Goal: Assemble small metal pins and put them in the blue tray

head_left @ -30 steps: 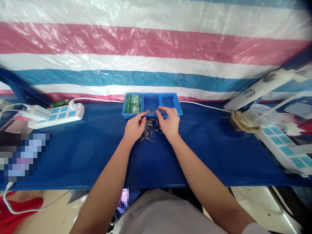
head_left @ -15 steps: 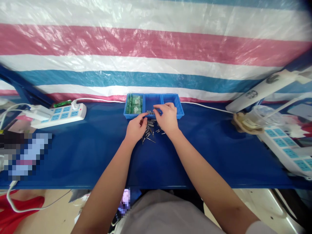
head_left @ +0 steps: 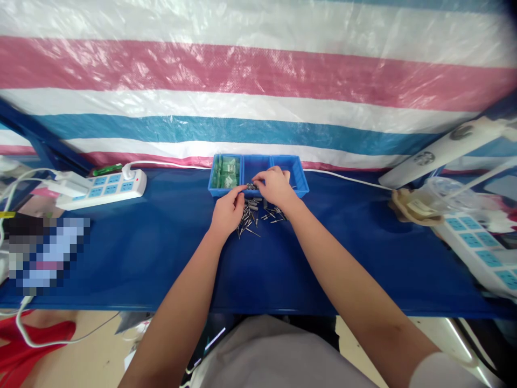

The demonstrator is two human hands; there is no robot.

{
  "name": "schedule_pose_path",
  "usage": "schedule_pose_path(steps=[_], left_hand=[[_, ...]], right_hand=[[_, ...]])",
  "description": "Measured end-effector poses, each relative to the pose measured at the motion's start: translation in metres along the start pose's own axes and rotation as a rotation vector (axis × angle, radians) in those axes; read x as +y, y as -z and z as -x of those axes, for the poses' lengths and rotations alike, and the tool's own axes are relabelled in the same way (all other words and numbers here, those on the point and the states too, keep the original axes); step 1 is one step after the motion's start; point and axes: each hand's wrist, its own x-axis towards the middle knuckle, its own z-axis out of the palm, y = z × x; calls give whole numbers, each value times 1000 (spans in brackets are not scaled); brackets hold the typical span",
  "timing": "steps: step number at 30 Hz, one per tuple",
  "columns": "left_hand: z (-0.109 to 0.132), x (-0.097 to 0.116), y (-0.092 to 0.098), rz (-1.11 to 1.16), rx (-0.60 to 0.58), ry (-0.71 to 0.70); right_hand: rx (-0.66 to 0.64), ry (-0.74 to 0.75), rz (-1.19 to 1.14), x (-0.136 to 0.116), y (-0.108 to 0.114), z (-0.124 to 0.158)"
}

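Observation:
A blue three-compartment tray (head_left: 301, 172) stands against the back sheet. Small shiny metal pieces (head_left: 252, 186), perhaps nuts, cluster at the front of its middle compartment. My left hand (head_left: 228, 213) is curled at the front edge, its index fingertip beside that cluster; whatever the thumb side holds is hidden. From the right, my right hand (head_left: 276, 188) reaches over the cluster with thumb and fingers pinched, the contents too small to make out. Loose thin metal pins (head_left: 247, 220) and short grey cylinders (head_left: 253, 203) lie in front of the tray, with more pins (head_left: 274, 213) below my right hand.
Green boards (head_left: 226, 173) fill the tray's left compartment. A white power strip (head_left: 109, 188) with plugs and cables is at the left, near a blurred-out device (head_left: 56, 253). On the right are a plastic cup (head_left: 448, 191), another power strip (head_left: 479, 245) and a white tube (head_left: 424, 156).
My right hand has shifted slightly left and lower over the tray, its fingertips nearer my left index finger. More pins show below it. The whole view has moved slightly.

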Motion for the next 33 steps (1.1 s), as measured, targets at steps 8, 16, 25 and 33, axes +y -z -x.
schedule_pose_path(steps=[8, 16, 25, 33], left_hand=[[0, -2, 0, 55, 45, -1], [-2, -4, 2, 154, 306, 21], [-4, -9, 4, 155, 395, 28], [-4, -7, 2, 111, 425, 9]], right_hand=[[-3, 76, -5, 2, 4, -1], [117, 271, -279, -23, 2, 51], [-59, 339, -214, -31, -30, 79], [-9, 288, -59, -38, -35, 82]])
